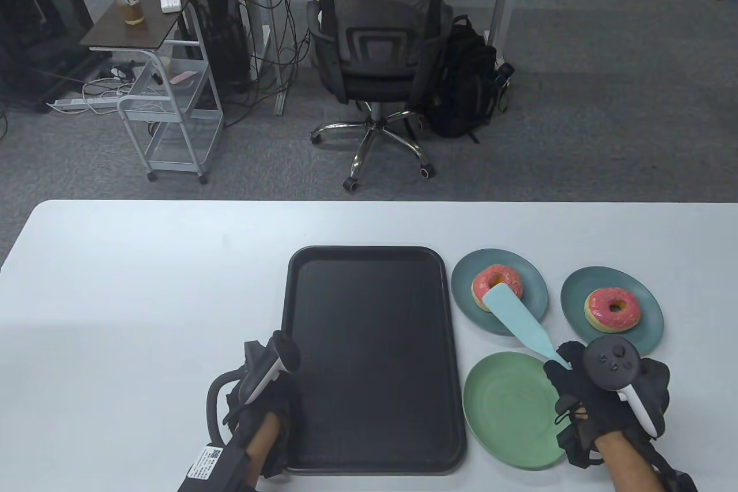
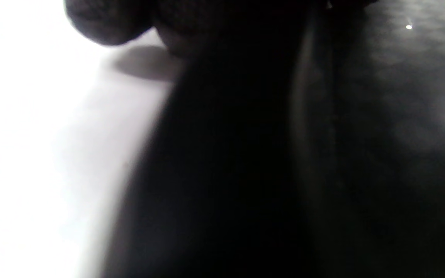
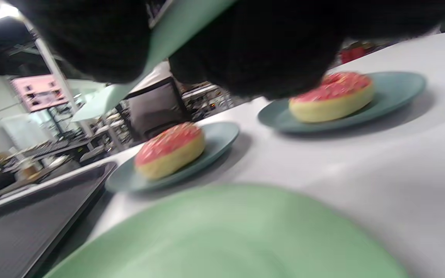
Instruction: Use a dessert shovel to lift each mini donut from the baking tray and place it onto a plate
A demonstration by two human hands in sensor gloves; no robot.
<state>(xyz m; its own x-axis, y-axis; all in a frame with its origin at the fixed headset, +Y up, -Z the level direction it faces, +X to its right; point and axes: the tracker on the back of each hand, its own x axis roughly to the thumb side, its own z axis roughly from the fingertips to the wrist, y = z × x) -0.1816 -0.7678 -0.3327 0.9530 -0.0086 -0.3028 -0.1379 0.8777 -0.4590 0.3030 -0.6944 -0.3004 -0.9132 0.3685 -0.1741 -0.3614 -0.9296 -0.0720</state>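
The black baking tray (image 1: 369,353) lies at the middle with no donut on it. A pink-iced donut (image 1: 490,280) sits on the left teal plate (image 1: 461,278), another donut (image 1: 612,309) on the right teal plate (image 1: 651,307). A light green plate (image 1: 507,411) is bare. My right hand (image 1: 562,368) grips the handle of the pale blue dessert shovel (image 1: 510,313). Its blade hangs raised over the near side of the left donut (image 3: 170,148) and carries nothing. My left hand (image 1: 271,394) rests at the tray's left rim, its fingers hidden under the tracker.
The white table (image 1: 144,296) stretches wide to the left of the tray. Beyond its far edge stand an office chair (image 1: 377,53), a backpack (image 1: 464,88) and a wheeled cart (image 1: 167,111) on the floor. The left wrist view shows one fingertip (image 2: 106,23) and dark blur.
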